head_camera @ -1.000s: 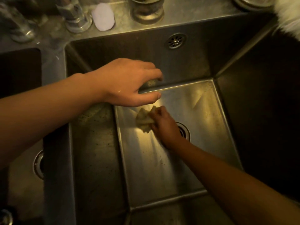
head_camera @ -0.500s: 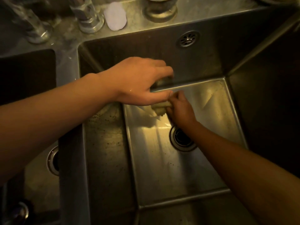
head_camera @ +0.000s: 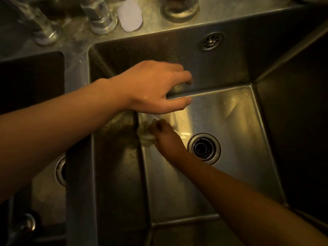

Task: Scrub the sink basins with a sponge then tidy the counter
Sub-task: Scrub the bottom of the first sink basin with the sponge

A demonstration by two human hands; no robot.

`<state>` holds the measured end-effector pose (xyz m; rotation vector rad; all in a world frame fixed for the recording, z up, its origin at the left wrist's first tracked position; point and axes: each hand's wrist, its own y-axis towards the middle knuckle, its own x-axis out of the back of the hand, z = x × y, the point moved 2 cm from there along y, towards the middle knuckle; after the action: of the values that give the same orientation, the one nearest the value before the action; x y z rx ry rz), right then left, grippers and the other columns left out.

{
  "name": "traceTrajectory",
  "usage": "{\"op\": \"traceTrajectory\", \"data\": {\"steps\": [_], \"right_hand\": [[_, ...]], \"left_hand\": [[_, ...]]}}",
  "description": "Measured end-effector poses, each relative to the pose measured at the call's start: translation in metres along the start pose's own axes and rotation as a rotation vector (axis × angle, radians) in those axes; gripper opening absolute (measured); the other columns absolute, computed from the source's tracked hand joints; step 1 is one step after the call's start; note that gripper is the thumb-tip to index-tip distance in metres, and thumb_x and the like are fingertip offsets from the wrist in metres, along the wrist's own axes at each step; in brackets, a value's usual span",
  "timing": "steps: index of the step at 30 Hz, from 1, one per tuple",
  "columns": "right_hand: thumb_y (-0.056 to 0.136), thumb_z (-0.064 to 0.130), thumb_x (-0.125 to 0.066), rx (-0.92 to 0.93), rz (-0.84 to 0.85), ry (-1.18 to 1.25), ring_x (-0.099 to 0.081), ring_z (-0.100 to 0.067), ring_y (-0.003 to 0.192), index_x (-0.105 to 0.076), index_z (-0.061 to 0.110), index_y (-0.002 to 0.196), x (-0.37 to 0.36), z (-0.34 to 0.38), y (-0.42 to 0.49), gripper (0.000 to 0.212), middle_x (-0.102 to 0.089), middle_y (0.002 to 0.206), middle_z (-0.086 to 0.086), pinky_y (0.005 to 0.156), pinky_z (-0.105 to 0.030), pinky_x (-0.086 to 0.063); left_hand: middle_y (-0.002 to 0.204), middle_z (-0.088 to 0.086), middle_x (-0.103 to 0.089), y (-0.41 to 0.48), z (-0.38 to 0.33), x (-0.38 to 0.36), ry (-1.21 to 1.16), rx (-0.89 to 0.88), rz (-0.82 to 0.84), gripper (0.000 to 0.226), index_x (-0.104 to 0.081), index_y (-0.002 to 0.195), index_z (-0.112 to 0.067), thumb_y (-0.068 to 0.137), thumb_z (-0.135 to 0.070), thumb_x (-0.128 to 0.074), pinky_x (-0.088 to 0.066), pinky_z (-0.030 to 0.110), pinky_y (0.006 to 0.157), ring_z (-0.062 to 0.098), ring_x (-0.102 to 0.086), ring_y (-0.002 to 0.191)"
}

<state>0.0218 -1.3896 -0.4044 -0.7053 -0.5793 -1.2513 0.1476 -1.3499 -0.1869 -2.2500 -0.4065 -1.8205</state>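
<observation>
Dim amber light, chrome tap base (head_camera: 103, 23), white oval pad (head_camera: 130, 16) nr it

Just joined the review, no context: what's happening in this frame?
A person is scrubbing the steel sink basin. The right hand grips a pale sponge, pressing it on the basin floor against the left wall, left of the drain. The left hand reaches to the back wall; whether it holds anything is unclear. The left wall looks speckled with grime.

Left hand (head_camera: 156, 87) reaches in from the left, fingers arched (thumb straight); the nearer right hand (head_camera: 166, 137) is clenched.
</observation>
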Motion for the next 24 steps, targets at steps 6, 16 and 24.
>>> {"op": "traceTrajectory", "data": {"steps": [6,16,24], "right_hand": [[0.095,0.029,-0.054,0.177,0.258,-0.057,-0.052,-0.029,0.120,-0.047,0.029,0.140,0.005,-0.020,-0.103,0.045,-0.040,0.146,-0.007,0.084,-0.040,-0.055],[0.092,0.073,-0.042,-0.233,0.638,0.078,-0.052,-0.005,0.121,-0.040,0.045,0.140,0.061,-0.077,-0.151,0.056,-0.052,0.137,0.018,0.104,-0.031,-0.040],[0.092,0.071,-0.046,-0.315,0.655,0.084,-0.052,0.002,0.111,-0.045,0.044,0.133,0.081,-0.086,-0.157,0.050,-0.053,0.132,0.020,0.090,-0.020,-0.035]], "left_hand": [[0.120,0.004,-0.060,0.001,-0.001,0.002,0.013,0.011,-0.004,0.065,-0.051,0.130,-0.022,0.089,-0.068,-0.030,-0.050,0.042,0.082,0.029,-0.061,0.104],[0.121,0.004,-0.060,-0.001,-0.003,0.002,0.019,0.003,-0.033,0.064,-0.051,0.130,-0.021,0.089,-0.066,-0.032,-0.049,0.040,0.083,0.030,-0.060,0.105],[0.121,0.004,-0.060,0.000,-0.003,0.000,0.044,-0.017,-0.048,0.062,-0.050,0.132,-0.022,0.090,-0.065,-0.034,-0.044,0.036,0.080,0.029,-0.060,0.105]]}}
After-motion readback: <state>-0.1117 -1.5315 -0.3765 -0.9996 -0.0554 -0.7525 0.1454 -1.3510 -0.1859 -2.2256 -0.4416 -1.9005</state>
